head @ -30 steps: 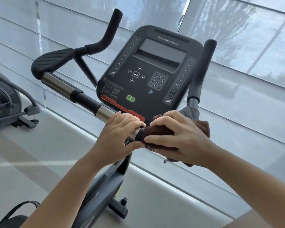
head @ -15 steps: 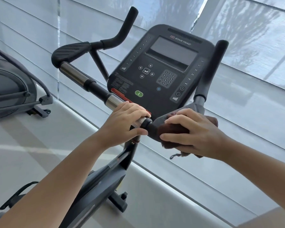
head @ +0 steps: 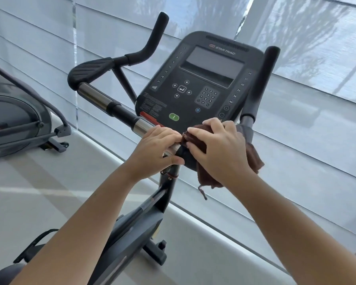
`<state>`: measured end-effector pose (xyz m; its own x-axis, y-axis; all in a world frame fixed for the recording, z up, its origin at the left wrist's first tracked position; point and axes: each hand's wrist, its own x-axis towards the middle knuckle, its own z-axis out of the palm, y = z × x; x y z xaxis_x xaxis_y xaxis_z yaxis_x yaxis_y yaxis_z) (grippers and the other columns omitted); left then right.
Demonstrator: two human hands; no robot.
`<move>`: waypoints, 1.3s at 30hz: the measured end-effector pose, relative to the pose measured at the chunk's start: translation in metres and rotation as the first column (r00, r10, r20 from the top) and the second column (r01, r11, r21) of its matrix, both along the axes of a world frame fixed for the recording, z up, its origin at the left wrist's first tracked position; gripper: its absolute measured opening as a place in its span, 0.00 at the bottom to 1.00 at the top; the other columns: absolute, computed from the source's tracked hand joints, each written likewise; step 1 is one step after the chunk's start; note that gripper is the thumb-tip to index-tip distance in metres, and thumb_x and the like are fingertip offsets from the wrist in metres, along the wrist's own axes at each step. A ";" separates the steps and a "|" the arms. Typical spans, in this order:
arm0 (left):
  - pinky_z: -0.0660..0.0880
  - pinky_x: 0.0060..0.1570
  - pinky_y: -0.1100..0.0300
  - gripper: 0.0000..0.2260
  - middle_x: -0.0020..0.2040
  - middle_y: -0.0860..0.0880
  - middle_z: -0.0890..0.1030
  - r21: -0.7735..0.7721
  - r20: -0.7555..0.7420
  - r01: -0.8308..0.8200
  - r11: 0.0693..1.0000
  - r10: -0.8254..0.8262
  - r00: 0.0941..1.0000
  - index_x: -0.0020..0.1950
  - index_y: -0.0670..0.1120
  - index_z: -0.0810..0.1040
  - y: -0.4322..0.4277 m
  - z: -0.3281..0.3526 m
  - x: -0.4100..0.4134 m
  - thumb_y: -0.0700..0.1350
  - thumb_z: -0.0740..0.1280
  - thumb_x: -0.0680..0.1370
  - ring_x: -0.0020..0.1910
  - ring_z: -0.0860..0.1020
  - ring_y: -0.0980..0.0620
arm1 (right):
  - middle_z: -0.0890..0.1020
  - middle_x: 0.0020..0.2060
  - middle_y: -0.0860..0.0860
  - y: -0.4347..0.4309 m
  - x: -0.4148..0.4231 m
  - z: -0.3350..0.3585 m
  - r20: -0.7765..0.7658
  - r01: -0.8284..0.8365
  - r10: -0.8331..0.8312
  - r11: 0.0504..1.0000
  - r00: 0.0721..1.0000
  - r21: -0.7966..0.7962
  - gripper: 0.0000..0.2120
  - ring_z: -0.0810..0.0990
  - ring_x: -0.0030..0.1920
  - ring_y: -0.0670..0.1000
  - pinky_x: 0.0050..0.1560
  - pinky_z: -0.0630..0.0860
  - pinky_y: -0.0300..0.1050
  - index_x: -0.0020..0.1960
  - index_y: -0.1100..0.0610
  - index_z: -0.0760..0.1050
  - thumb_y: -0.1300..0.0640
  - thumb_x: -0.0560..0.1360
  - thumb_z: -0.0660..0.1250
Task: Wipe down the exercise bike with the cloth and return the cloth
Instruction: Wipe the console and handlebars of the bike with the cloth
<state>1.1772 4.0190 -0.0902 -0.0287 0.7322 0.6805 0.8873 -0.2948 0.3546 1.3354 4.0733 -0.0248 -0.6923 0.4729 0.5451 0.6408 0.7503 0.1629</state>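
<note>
Up close, right hand [head: 218,149] pressing a brown fabric cloth [head: 253,159] against the black exercise bike [head: 201,87] handlebar's middle, fingers grasping it, left hand [head: 154,149] clenched around the chrome bar beside it.

There is one view only, from the camera on my head, looking forward and down along both my forearms. It sits close to the exercise bike [head: 144,219]: the console [head: 199,83] fills the upper middle, tilted up toward me, and the handlebar [head: 103,101] crosses just below it. The wide lens bends the window blinds [head: 308,112] behind and takes in the floor [head: 39,192] and another machine [head: 14,122] at the left edge.
</note>
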 end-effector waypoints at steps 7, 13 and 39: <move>0.58 0.64 0.57 0.23 0.56 0.47 0.78 0.001 -0.019 -0.020 1.000 0.020 1.000 0.58 0.42 0.76 -0.002 0.002 0.000 0.57 0.65 0.70 0.60 0.72 0.47 | 0.56 0.74 0.51 0.000 0.028 0.009 0.194 -0.006 0.029 0.993 0.981 -0.115 0.42 0.59 0.68 0.58 0.62 0.68 0.57 0.72 0.37 0.47 0.26 0.62 0.52; 0.60 0.65 0.51 0.32 0.56 0.46 0.78 0.005 -0.030 0.004 1.000 -0.004 1.000 0.58 0.42 0.76 0.000 0.000 -0.001 0.66 0.55 0.70 0.59 0.72 0.47 | 0.47 0.76 0.52 0.019 0.041 0.023 0.451 -0.193 0.198 0.980 0.870 -0.058 0.54 0.55 0.70 0.65 0.65 0.64 0.62 0.72 0.36 0.42 0.30 0.55 0.71; 0.59 0.62 0.57 0.20 0.54 0.47 0.79 0.028 -0.072 0.000 1.000 0.002 0.997 0.56 0.43 0.76 -0.001 0.001 -0.002 0.54 0.66 0.71 0.57 0.72 0.47 | 0.77 0.59 0.58 0.061 0.082 0.000 0.096 -0.284 0.268 0.926 0.959 0.249 0.22 0.76 0.49 0.65 0.47 0.78 0.54 0.59 0.54 0.77 0.55 0.65 0.73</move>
<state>1.1752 4.0178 -0.0894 0.0205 0.7132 0.7007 0.9104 -0.3030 0.2817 1.4175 4.1347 -0.0248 -0.8101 0.1073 0.5764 0.3975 0.8232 0.4053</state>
